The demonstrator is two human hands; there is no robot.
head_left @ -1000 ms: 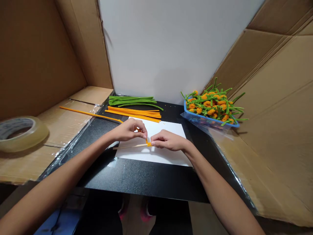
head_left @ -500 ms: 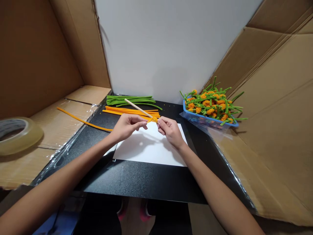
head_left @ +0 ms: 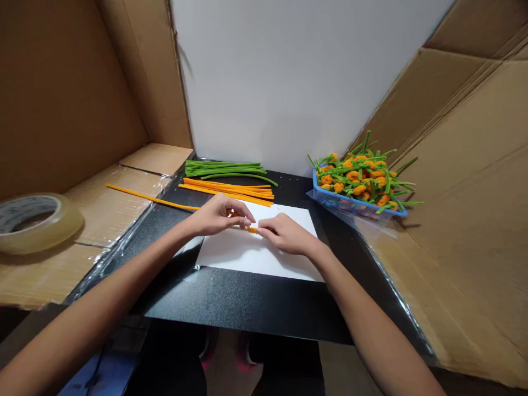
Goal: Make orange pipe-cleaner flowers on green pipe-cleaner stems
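Note:
An orange pipe cleaner (head_left: 173,204) runs from the cardboard on the left to my left hand (head_left: 220,214), whose thumb and fingers are pinched on it. Between my hands a short orange coil (head_left: 252,230) of the pipe cleaner shows, wound round a pale stick. Most of that stick is hidden by my hands; only a faint pale length shows below my left fingers. My right hand (head_left: 286,235) is closed at the coil's right end, gripping the stick there. Both hands are just above a white sheet of paper (head_left: 256,258).
Behind my hands lie loose orange pipe cleaners (head_left: 231,190) and a green bundle (head_left: 226,166). A blue basket (head_left: 350,202) at the back right is heaped with orange-and-green pipe cleaner pieces. A tape roll (head_left: 66,225) rests on the left cardboard. Cardboard walls flank the black table (head_left: 247,300).
Both hands have come lower and nearer over the paper. The stick, which slanted up and away to the left, has swung down and is mostly hidden. The view has shifted slightly.

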